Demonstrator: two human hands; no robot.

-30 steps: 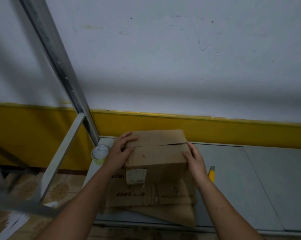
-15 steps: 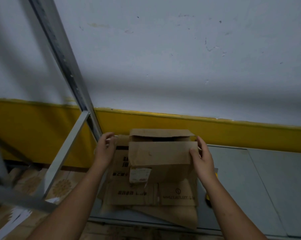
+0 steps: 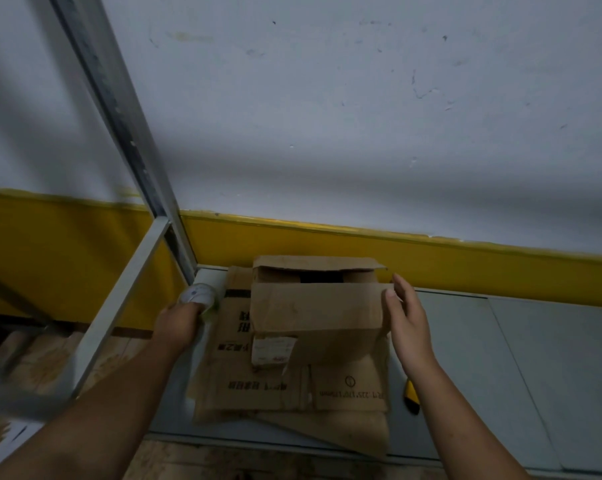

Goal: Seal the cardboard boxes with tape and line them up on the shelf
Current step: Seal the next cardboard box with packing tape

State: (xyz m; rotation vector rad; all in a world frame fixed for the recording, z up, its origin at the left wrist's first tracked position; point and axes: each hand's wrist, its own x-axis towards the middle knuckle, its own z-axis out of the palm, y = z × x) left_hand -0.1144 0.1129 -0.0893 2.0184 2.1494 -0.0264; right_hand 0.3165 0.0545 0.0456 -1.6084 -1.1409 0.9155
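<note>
A person works at a grey shelf (image 3: 500,358) in the lower half of the frame, with a box (image 3: 315,317) at lower centre not yet sealed. It sits on a pile of flattened cardboard (image 3: 258,389) whose near edge overhangs the shelf front. The box's near flap lies folded over the top, while the far flap stands raised, leaving a dark gap between them. At left centre, just beside the foot of a slanting metal post (image 3: 119,109), the left hand (image 3: 180,323) curls round the near side of the tape (image 3: 197,294); its fingertips are hidden behind the roll. The right hand (image 3: 408,323) is spread with straight fingers, thumb touching the right end of the near flap and fingers alongside the box's right corner, steadying rather than gripping it. A yellow knife (image 3: 412,396) lies on the shelf at lower right, partly covered by the right forearm. The step in hand appears to be fetching the tape for the seam. Next, the far flap likely needs pressing down to meet the near one and holding flat, since it looks inclined to spring up. The tape's free end must then be found and laid along the join. Only then can the box go into line on the bare shelf at right.
</note>
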